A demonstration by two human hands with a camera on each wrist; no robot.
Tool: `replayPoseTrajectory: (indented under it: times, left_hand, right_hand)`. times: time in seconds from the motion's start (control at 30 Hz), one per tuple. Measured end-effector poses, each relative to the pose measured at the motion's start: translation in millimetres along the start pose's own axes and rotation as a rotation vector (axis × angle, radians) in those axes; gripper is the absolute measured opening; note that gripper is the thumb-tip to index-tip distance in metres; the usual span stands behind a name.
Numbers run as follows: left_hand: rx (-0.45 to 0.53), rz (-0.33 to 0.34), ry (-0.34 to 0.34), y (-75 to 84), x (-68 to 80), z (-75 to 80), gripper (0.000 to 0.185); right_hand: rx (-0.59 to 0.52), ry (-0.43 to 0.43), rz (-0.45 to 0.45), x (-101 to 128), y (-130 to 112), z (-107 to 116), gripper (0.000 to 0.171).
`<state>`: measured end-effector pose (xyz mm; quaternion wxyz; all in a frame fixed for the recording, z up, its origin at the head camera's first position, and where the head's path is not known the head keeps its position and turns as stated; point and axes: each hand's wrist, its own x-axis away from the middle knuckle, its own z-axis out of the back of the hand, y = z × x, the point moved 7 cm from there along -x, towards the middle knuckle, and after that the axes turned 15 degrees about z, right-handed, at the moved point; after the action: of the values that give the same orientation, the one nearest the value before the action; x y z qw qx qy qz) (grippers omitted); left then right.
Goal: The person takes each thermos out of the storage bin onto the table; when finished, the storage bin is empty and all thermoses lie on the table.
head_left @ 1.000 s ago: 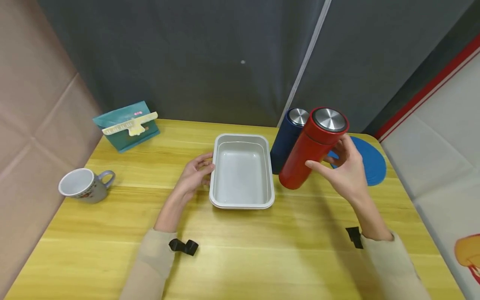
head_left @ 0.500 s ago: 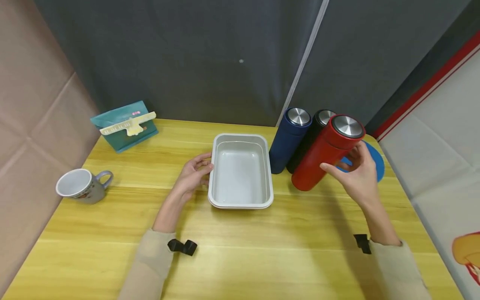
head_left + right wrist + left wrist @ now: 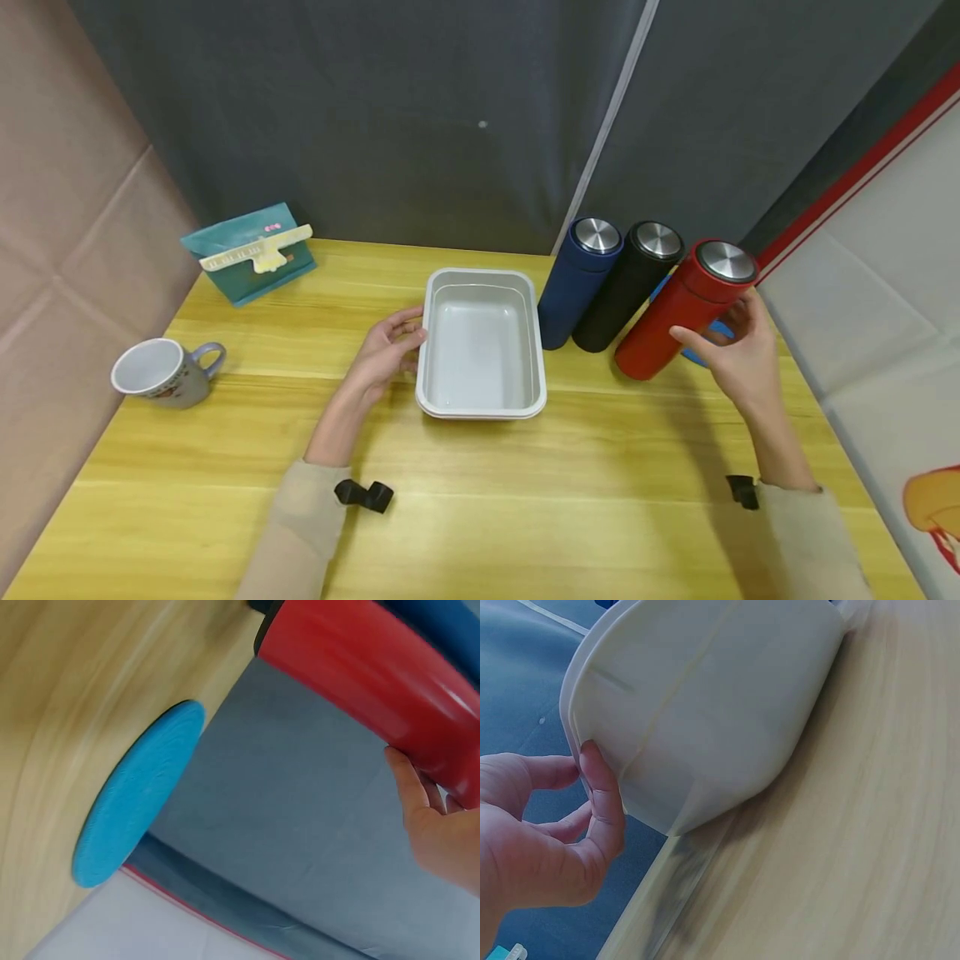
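My left hand (image 3: pixel 384 350) is at the left side of the light grey rectangular tray (image 3: pixel 423 383). Thumb and fingertips pinch its rim, as the left wrist view also shows (image 3: pixel 577 832). To the right, my right hand (image 3: pixel 738 354) grips a red vacuum flask (image 3: pixel 671 321) with a steel-topped lid; thumb and fingers lie on opposite sides of it. The flask's base is on or very close to the table. Left of it stand a black flask (image 3: pixel 622 296) and a dark blue flask (image 3: pixel 573 292), side by side, the blue one next to the tray.
A blue round mat (image 3: pixel 142 795) lies behind the red flask, partly hidden in the head view. At left stand a mug (image 3: pixel 168 375) and a teal pouch (image 3: pixel 258 254) with a yellow clip. A dark curtain (image 3: pixel 375 125) borders the table's (image 3: pixel 480 500) back.
My right hand has moved the red flask to the right, away from the blue one. The black flask, hidden at first, now shows between them. My left hand stays at the tray.
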<state>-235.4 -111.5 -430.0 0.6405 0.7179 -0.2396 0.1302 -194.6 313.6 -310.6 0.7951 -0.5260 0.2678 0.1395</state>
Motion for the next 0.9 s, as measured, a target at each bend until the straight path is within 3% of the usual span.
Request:
replayPoseTrajectory:
  times: [0.27,0.57,0.9]
  left_hand:
    - [-0.005,-0.009,0.0,-0.8,0.7,1.6,0.048]
    - [-0.009,-0.011,-0.011,-0.4,1.0,-0.9,0.048]
    - [-0.002,-0.011,-0.006,-0.7,-0.3,-0.2,0.047]
  right_hand:
    - [0.153,0.015,-0.115,-6,28,5,0.075]
    - [0.09,0.105,-0.17,-13,54,3,0.073]
    - [0.14,0.072,-0.196,-17,59,-4,0.077]
